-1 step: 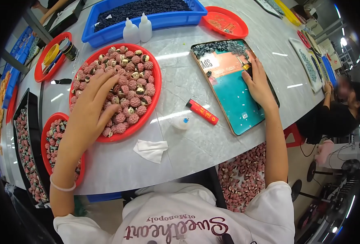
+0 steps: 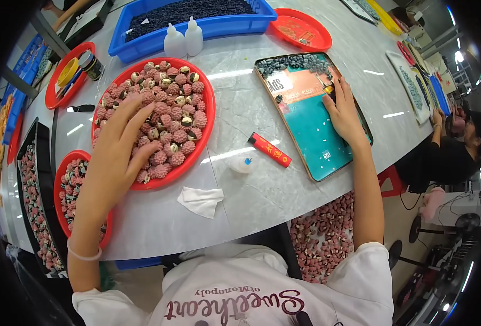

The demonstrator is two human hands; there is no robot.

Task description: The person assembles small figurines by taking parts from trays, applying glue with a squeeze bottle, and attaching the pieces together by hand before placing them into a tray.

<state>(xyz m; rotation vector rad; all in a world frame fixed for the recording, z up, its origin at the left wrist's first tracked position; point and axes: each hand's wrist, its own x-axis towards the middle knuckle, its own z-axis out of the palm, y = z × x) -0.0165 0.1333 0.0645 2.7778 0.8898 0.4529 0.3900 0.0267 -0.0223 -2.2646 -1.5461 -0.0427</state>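
1. Hands apart: L hand [image 2: 115, 146] is over the big red bowl [image 2: 210, 122], fingers spread wide, thumb well out; can't tell if it touches the pink pcs [image 2: 179, 135] filling the bowl.
2. R hand [image 2: 346, 117] is on the R side of the green/orange tray [image 2: 311, 136], fingers extended, thumb apart; can't tell if anything's under the palm.
3. Dark pcs [image 2: 300, 62] bunch at tray's far end, near R fingertips.
4. Btwn bowl & tray on the counter [image 2: 235, 108]: red tube [image 2: 272, 150] w/ black end, small bottle [image 2: 243, 165] w/ blue tip, white cloth [image 2: 200, 201] nearer the body.
5. Behind bowl: 2 white bottles [image 2: 175, 42] by blue bin [image 2: 229, 31] of dark bits; red plate [image 2: 284, 37] to its R.
6. Far L: small red bowl [image 2: 57, 190] w/ mixed pcs, next to black tray [image 2: 46, 185], also w/ pcs.
7. Co-worker [image 2: 447, 155] at R.
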